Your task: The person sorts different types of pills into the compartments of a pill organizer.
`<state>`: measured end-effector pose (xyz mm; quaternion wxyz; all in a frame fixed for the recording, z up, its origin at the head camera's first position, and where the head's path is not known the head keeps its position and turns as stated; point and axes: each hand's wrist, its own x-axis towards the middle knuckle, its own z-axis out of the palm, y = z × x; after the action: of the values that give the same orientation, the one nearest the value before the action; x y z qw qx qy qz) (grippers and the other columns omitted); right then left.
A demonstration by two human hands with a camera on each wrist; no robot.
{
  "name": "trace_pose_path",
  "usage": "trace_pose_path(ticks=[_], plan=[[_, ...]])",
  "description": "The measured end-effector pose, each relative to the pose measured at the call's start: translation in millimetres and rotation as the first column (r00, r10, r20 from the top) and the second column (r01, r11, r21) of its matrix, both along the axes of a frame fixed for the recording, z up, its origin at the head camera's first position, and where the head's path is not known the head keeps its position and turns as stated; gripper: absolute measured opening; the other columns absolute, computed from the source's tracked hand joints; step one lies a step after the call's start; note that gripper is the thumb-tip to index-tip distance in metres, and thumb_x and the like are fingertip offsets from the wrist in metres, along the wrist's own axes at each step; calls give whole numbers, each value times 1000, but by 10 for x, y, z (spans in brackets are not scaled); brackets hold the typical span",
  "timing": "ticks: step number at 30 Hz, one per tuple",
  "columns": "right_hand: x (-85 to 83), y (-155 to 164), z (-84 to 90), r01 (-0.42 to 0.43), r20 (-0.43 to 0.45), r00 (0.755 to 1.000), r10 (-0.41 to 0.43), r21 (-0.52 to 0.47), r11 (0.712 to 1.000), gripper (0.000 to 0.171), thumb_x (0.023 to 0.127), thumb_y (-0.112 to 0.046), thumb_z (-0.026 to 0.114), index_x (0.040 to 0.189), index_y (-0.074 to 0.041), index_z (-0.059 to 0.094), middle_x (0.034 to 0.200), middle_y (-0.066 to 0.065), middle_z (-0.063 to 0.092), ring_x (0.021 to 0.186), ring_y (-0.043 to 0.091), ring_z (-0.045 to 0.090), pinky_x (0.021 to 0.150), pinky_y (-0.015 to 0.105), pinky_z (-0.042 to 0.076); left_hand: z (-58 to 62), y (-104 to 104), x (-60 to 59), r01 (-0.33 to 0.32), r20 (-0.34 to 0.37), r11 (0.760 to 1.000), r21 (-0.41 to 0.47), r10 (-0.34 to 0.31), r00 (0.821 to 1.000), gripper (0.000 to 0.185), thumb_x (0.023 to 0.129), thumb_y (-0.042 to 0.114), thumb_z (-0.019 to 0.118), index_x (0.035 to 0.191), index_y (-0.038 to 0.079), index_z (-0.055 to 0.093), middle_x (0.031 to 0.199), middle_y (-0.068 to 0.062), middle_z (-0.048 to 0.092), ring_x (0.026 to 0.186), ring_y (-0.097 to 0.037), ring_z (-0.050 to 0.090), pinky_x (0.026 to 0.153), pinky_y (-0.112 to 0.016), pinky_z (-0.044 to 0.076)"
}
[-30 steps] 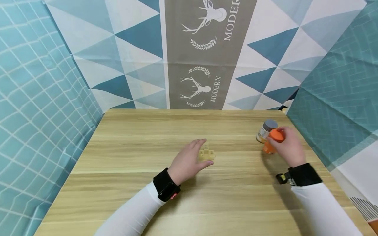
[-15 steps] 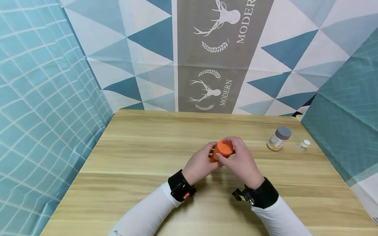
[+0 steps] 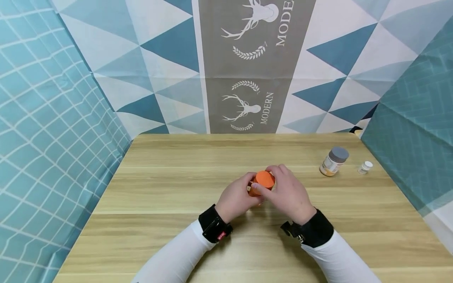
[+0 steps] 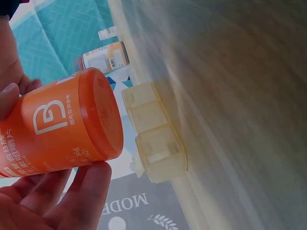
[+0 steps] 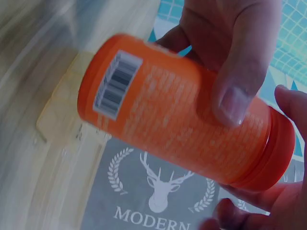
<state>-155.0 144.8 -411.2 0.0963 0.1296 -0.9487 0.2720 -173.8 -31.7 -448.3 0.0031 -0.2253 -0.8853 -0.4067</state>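
In the head view, both hands meet at an orange bottle [image 3: 265, 180]: the left hand [image 3: 235, 199] clasps its body, and the right hand [image 3: 291, 194] has thumb and fingers closed round its top. A grey-capped jar [image 3: 334, 161] and a small white bottle [image 3: 365, 167] stand well apart, to the right of the orange bottle. The step in hand looks like steadying it with one hand and working the lid with the other. To loosen the lid, the move would call for a firm left hold while the right turns.

The left wrist view shows what the head view mostly hides: a pale yellow box [image 4: 154, 132] with compartments, on the table just beyond the orange bottle's base, a gap between them. The printed label shows here too.

The right wrist view alone shows the barcode [image 5: 117, 85] near that base, the left thumb pressed on the body, and the red-orange lid [image 5: 274, 148] in place, the right hand's fingers about it.
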Motion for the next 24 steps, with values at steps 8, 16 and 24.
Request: trace_pose_path(ticks=[8, 16, 24], plan=[[14, 17, 48, -13, 0, 1000, 13, 86, 996, 41, 87, -51, 68, 100, -13, 61, 71, -4, 55, 59, 14, 48, 52, 29, 39, 14, -6, 2, 57, 6, 998, -4, -57, 998, 53, 82, 37, 80, 130, 29, 59, 110, 14, 65, 87, -9, 59, 75, -27, 48], [11, 74, 80, -177, -82, 978, 194, 180, 968, 47, 84, -30, 66, 128, -13, 62, 103, -1, 58, 81, 13, 54, 69, 29, 48, 15, -31, -17, 69, 28, 998, 0, -69, 997, 51, 84, 35, 77, 132, 27, 59, 111, 13, 66, 87, -8, 60, 75, -27, 49], [20, 62, 46, -155, -33, 986, 162, 157, 975, 74, 89, -65, 59, 144, -15, 51, 126, 8, 59, 100, 22, 59, 78, 36, 51, 27, -5, -12, 92, 47, 996, 4, -92, 995, 51, 82, 28, 79, 129, 26, 58, 112, 11, 65, 94, -6, 61, 80, -29, 51]])
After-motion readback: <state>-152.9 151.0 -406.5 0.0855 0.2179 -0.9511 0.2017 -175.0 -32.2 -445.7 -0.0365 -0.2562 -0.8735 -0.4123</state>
